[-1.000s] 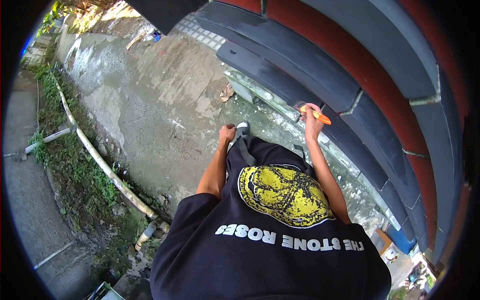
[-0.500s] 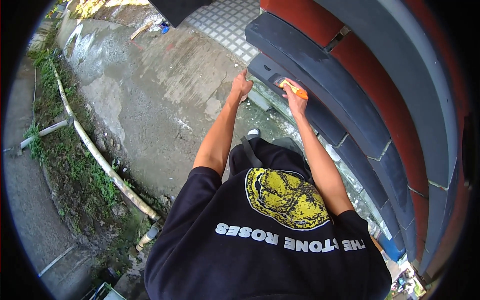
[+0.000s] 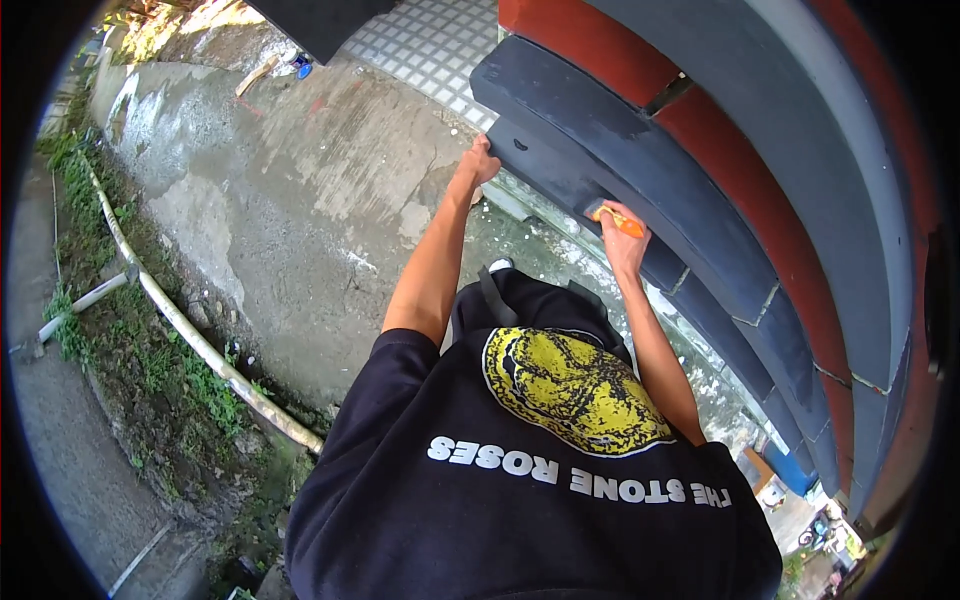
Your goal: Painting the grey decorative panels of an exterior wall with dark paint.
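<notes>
My right hand (image 3: 627, 244) is closed round a paintbrush (image 3: 618, 217) with an orange handle. Its bristle end rests against the lower dark grey ledge (image 3: 550, 165), and the fingers partly cover it. Farther ahead and to the left, my left hand (image 3: 481, 161) is at the far end of that same ledge. Its fingers are bent against the corner, and their tips are partly hidden. The grey on the ledge looks darker toward the brush, with a small dark notch (image 3: 520, 145) near the far end.
More grey and red bands (image 3: 640, 60) of the stepped wall curve along my right side. Rough concrete ground (image 3: 310, 190) lies to the left, with a long pale pipe (image 3: 190, 325) beside weeds. Pale checkered tiles (image 3: 430, 50) lie ahead. A blue object (image 3: 304, 71) lies at the far left.
My right hand has drawn the brush nearer to me along the ledge, leaving a darker surface behind it. My left hand stays at the corner, its pointing finger now bent in.
</notes>
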A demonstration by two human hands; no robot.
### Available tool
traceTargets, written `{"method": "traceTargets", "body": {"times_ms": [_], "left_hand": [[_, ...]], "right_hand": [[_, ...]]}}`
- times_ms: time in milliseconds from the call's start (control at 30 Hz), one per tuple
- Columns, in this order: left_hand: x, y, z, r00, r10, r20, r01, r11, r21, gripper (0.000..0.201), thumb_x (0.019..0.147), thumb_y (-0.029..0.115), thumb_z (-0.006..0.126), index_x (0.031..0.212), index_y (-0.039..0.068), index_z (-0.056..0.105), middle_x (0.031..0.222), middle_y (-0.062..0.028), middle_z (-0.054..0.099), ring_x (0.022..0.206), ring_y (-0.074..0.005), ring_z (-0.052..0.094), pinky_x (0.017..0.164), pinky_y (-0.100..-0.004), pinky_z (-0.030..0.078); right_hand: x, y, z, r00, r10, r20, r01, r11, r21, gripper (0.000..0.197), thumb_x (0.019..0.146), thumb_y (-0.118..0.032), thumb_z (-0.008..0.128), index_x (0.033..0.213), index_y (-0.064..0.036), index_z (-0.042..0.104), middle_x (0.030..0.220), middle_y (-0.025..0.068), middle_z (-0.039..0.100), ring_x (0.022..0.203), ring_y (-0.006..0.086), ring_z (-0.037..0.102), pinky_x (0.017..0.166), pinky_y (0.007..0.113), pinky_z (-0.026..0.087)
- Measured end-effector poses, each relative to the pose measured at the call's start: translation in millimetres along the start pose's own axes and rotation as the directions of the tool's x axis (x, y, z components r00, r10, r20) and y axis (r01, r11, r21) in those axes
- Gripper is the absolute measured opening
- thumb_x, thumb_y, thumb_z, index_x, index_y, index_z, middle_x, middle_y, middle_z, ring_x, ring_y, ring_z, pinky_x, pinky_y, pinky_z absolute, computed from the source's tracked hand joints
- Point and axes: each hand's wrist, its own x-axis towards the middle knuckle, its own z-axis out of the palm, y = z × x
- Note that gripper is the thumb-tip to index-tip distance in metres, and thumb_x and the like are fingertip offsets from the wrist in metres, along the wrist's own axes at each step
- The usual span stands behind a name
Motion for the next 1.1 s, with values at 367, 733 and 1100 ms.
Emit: {"method": "traceTargets", "body": {"times_ms": [367, 733, 1100], "left_hand": [[4, 0, 12, 0.997, 0.063, -0.039, -0.055, 0.981, 0.185, 0.091, 0.076, 0.024, 0.050, 0.144, -0.009, 0.001, 0.151, -0.0290, 0.012, 0.128, -0.0401, 0.041, 0.106, -0.0387, 0.038], [5, 9, 7, 0.993, 0.002, 0.117, -0.029, 0.971, 0.235, 0.092, 0.078, 0.029, 0.051, 0.145, -0.008, -0.002, 0.152, -0.0277, 0.005, 0.133, -0.0377, 0.035, 0.108, -0.0365, 0.035], [3, 18, 9, 0.998, -0.007, 0.067, -0.012, 0.957, 0.289, 0.096, 0.078, 0.033, 0.051, 0.144, -0.010, -0.004, 0.150, -0.0316, 0.005, 0.134, -0.0403, 0.032, 0.109, -0.0367, 0.033]], "right_hand": [[11, 1, 14, 0.998, -0.048, 0.034, 0.047, 0.999, 0.023, 0.023, 0.082, -0.015, 0.064, 0.099, -0.0007, 0.070, 0.091, 0.0104, 0.071, 0.083, 0.0177, 0.067, 0.081, 0.028, 0.050], [3, -2, 31, 0.990, 0.069, 0.120, -0.106, 0.935, 0.337, 0.025, 0.085, -0.013, 0.063, 0.107, -0.0025, 0.068, 0.088, 0.0078, 0.068, 0.067, 0.0119, 0.062, 0.057, 0.024, 0.054], [0, -57, 21, 0.883, -0.470, -0.006, 0.469, 0.879, 0.083, 0.022, 0.081, -0.007, 0.064, 0.102, -0.0012, 0.068, 0.086, 0.0158, 0.066, 0.076, 0.0272, 0.065, 0.070, 0.032, 0.050]]}}
